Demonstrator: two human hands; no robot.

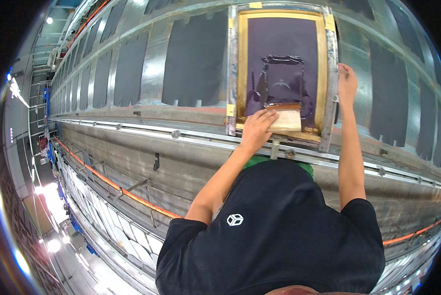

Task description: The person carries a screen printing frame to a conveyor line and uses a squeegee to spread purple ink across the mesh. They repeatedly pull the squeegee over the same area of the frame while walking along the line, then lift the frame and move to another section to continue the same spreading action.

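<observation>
Though it hides one end, my left hand (259,129) grasps a flat wooden squeegee (289,121) in the screen frame (330,88), beside glossy ink (284,60); my right hand (348,84) curls at the frame's side, grip unclear.

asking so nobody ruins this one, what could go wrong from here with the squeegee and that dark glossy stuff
The left hand is at the left end of the wooden-handled squeegee, so the tool might twist under uneven pressure. Glossy dark liquid lies close by and could smear onto the fingers. The right hand is at the grey outer frame; a bump might shift it.
</observation>
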